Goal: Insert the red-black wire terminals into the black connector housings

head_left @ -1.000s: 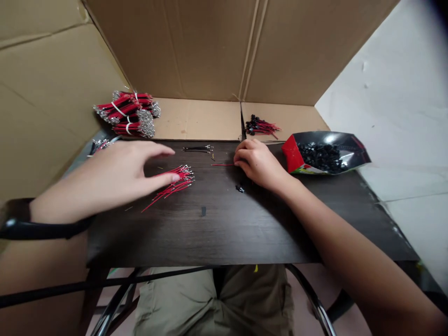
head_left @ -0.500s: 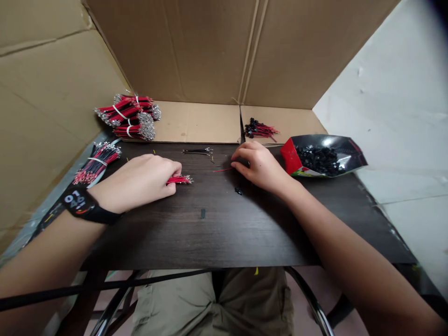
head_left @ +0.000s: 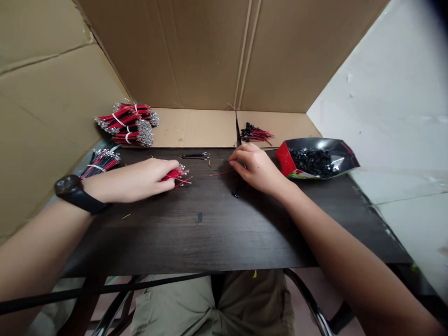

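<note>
Two bare hands at work over a dark tabletop (head_left: 224, 242), forearms entering from the near left and near right. The left hand (head_left: 152, 177) lies palm down, wrist nearly straight and ringed by a black watch (head_left: 73, 186); its thumb and fingers are closed on a cluster of red wires (head_left: 181, 171), whose metal tips fan out to the right of the fingertips. The right hand (head_left: 257, 170) is set down right of centre with the wrist bent, the fingers curled over and the thumb beneath them. A single red wire (head_left: 221, 174) runs from the left to those fingertips; from where I stand I cannot tell whether they are clamped on it. Just nearer than the right hand is a small black piece (head_left: 234, 194), and between the hands, toward the far edge, is a row of black wires (head_left: 194, 156). Container, right: an open box (head_left: 284, 159) with a red end and a dark inside, partly filled with loose black pieces (head_left: 311, 161). On the cardboard (head_left: 196, 126) at the far side, tied red and black bundles (head_left: 124, 123) are heaped at left, and a pile of red wires with black ends (head_left: 257, 134) lies at right.
</note>
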Demonstrator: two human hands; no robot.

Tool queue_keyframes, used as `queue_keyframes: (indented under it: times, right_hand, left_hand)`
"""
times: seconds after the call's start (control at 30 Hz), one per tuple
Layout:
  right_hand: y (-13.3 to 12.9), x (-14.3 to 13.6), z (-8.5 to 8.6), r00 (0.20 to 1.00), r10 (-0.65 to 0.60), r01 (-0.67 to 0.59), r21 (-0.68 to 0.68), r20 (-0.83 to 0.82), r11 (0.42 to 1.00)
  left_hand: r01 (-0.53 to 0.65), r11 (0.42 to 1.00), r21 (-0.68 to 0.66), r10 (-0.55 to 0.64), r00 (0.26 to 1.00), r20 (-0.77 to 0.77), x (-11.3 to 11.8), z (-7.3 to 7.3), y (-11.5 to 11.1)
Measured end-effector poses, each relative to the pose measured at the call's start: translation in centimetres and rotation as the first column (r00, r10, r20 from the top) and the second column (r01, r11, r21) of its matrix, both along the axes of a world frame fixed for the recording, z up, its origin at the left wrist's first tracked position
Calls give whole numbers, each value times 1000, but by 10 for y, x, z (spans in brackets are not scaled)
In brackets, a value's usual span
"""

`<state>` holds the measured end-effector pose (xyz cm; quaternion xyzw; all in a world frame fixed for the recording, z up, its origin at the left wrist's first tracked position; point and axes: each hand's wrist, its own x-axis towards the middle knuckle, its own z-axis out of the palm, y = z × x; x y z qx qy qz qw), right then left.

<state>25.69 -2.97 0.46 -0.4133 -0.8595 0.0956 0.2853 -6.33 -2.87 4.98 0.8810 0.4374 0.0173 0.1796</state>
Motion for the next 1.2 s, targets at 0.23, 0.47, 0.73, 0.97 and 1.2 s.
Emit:
queue_keyframes:
  times: [0.23,0.47,0.73,0.97,1.2]
  right_hand:
    - [2,0,-2,1000,6,-6,22,-8,1000]
    - [-1,-9,-5,994,3,-10,-69,-105,998]
    - [-5,-17,8,686,-163,-236,-428,-709,872]
    - [-6,-13,18,640,-211,-273,-476,-739,836]
    - [-4,-13,14,635,-226,-248,-473,-738,845]
  left_hand:
    - [-82,941,-329,156,966,206,-9,8,18]
    - [39,789,-613,384,747,542,37,2,10]
    - [233,754,-614,293,717,632,92,-12,5]
    - [43,929,-366,207,760,616,96,-25,1]
    - [14,955,-297,175,781,599,100,-24,-5]
